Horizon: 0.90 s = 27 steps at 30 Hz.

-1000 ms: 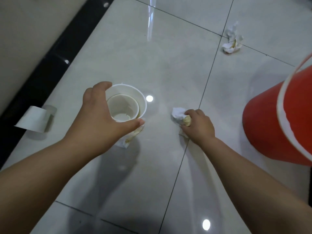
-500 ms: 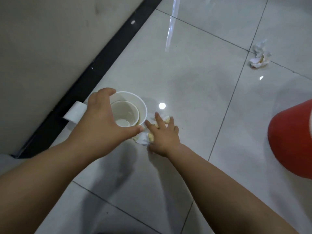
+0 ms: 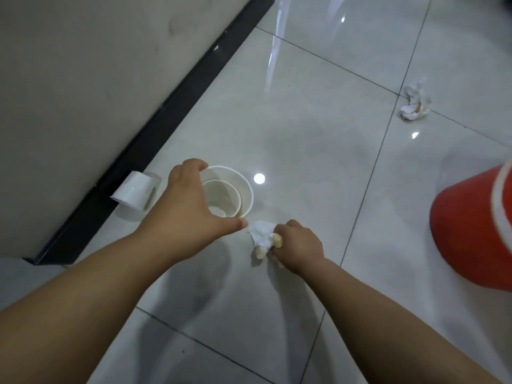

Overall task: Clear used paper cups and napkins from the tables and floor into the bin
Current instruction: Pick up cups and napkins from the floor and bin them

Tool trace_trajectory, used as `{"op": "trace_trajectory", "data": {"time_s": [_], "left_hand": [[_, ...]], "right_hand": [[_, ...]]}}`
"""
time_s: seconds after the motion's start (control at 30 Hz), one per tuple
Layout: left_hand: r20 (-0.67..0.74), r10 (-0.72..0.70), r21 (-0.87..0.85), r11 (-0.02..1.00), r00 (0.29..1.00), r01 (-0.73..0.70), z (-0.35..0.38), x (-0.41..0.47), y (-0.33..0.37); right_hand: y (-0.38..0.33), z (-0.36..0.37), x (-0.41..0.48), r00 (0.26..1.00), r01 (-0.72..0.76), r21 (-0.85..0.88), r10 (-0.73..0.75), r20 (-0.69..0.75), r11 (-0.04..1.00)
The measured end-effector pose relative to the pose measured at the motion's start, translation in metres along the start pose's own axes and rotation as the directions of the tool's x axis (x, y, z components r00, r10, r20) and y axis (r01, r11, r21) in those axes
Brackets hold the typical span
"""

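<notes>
My left hand (image 3: 191, 209) grips two nested white paper cups (image 3: 231, 194) from above by the rim, just over the floor. Right beside them my right hand (image 3: 300, 248) holds crumpled white napkins (image 3: 261, 236) with yellowish stains, low over the tiles. Another white paper cup (image 3: 135, 194) lies on its side against the black skirting to the left. A further crumpled napkin (image 3: 414, 102) lies on the floor at the upper right. The red bin (image 3: 471, 234) with a white rim stands at the right edge, partly cut off.
A beige wall (image 3: 97, 79) with a black skirting board (image 3: 177, 115) runs diagonally along the left. The floor is glossy light tile (image 3: 318, 134) with dark grout lines and light reflections.
My right hand carried one napkin left to the cups, spread over a second stained napkin there, then closed on both. The view shifted left toward the wall; my left hand kept hold of the cups.
</notes>
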<state>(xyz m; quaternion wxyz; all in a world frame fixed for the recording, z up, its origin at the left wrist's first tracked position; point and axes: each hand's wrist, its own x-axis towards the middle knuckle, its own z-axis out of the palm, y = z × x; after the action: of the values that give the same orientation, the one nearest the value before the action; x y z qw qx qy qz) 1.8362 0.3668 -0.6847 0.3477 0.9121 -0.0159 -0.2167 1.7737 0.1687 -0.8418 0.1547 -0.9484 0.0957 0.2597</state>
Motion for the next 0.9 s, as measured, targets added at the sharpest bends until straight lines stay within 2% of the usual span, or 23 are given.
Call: {"op": "trace_trajectory", "data": {"time_s": [0.13, 0.4, 0.67, 0.77, 0.9], "left_hand": [[-0.007, 0.007, -0.027, 1.000, 1.000, -0.007, 0.008, 0.007, 0.016], [0.026, 0.141, -0.204, 0.970, 0.990, -0.132, 0.016, 0.022, 0.079], [-0.014, 0.218, -0.397, 0.895, 0.976, -0.206, 0.008, 0.031, 0.128], [-0.035, 0.215, -0.382, 0.899, 0.976, -0.212, 0.009, 0.050, 0.129], [-0.105, 0.216, -0.313, 0.919, 0.971, -0.238, 0.011, 0.087, 0.129]], "right_hand": [[0.026, -0.021, -0.016, 0.990, -0.119, 0.064, 0.123, -0.065, 0.991], [0.067, -0.129, -0.033, 0.931, -0.317, 0.022, 0.315, -0.183, 0.948], [0.068, -0.246, -0.029, 0.916, -0.355, -0.072, 0.331, -0.229, 0.932], [0.078, -0.255, -0.002, 0.887, -0.380, -0.007, 0.362, -0.287, 0.925], [0.115, -0.238, 0.051, 0.876, -0.384, -0.030, 0.353, -0.329, 0.923]]}}
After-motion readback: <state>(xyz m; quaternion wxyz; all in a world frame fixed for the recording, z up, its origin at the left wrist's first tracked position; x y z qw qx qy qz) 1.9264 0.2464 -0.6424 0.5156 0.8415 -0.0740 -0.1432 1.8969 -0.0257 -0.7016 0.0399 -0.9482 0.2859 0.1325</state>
